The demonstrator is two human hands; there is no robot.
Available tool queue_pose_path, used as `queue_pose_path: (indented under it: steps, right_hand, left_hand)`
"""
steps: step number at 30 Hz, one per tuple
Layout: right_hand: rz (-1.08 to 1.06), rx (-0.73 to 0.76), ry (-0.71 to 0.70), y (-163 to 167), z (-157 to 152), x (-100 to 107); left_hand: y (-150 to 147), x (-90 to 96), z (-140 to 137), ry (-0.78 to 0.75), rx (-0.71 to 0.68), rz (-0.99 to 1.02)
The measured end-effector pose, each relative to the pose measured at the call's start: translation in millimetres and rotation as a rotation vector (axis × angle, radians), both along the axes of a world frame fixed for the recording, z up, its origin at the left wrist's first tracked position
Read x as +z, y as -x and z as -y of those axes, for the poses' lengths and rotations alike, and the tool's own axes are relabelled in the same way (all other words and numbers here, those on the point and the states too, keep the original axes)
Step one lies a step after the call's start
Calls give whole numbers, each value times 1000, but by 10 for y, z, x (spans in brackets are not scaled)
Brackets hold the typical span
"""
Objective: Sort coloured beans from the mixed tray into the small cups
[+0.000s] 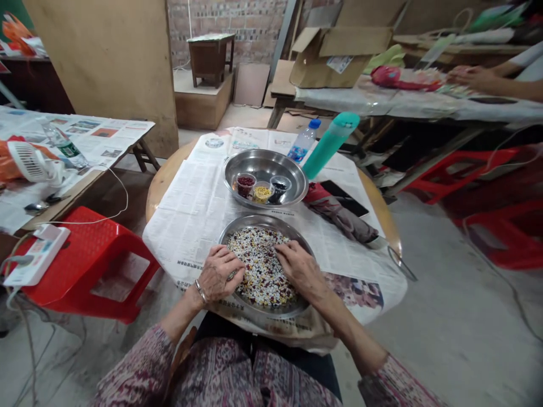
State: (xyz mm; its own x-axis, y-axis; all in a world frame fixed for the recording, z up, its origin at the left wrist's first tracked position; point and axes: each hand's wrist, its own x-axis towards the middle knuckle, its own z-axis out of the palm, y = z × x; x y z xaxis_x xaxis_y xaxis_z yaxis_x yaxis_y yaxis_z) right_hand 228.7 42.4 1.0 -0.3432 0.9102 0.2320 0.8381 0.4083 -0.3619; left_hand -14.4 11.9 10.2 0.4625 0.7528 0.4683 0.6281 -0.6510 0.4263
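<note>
A steel basin (271, 314) right in front of me holds a spread of small mixed beans or beads (261, 263), white, yellow, dark red and black. My left hand (220, 273) rests at its left side, fingers curled in over the contents. From the right, my right hand (299, 265) reaches over the rim, its thumb and fingers drawn together at the grains. What either hand holds is hidden. Behind stands a second steel basin (265, 161) with three clear cups: dark red grains (245, 182), yellow grains (262, 193) and black grains (279, 186).
Newspaper (178, 209) covers the round table. A water bottle (303, 141), a green bottle (331, 144), a folded umbrella (343, 217) and a dark phone (345, 198) lie or stand right of the basins. A red stool (95, 254) carries a power strip (37, 257). Another person's hands (470, 78) work at the far-right table.
</note>
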Motion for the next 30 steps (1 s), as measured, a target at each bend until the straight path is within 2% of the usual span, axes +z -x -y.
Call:
queue_pose_path:
  steps: [4, 7, 11, 14, 16, 18, 22, 26, 30]
  right_hand:
    - [6, 190, 72, 198, 164, 92]
    - [92, 205, 92, 263, 168, 191]
    - [232, 85, 139, 203, -65, 402]
    - [348, 137, 266, 201, -288, 603]
    - [286, 146, 311, 245, -440, 730]
    - [131, 74, 272, 311, -620, 836]
    - [-144, -110, 69, 475, -1113, 973]
    - [-46, -210, -14, 682, -1649, 1012]
    - [81, -167, -8, 886, -1972, 960]
  left_hand:
    - [29, 41, -49, -3, -53, -66]
    - [31, 46, -73, -6, -46, -68]
    - [13, 24, -99, -11, -49, -32]
    - [5, 7, -117, -13, -51, -16]
    - [4, 0, -125, -18, -54, -9]
    - [2, -5, -129, -23, -54, -1]
    - [0, -6, -130, -9, -46, 1]
    - [0, 1, -131, -1, -51, 5]
    - [-5, 4, -128, 13, -41, 7]
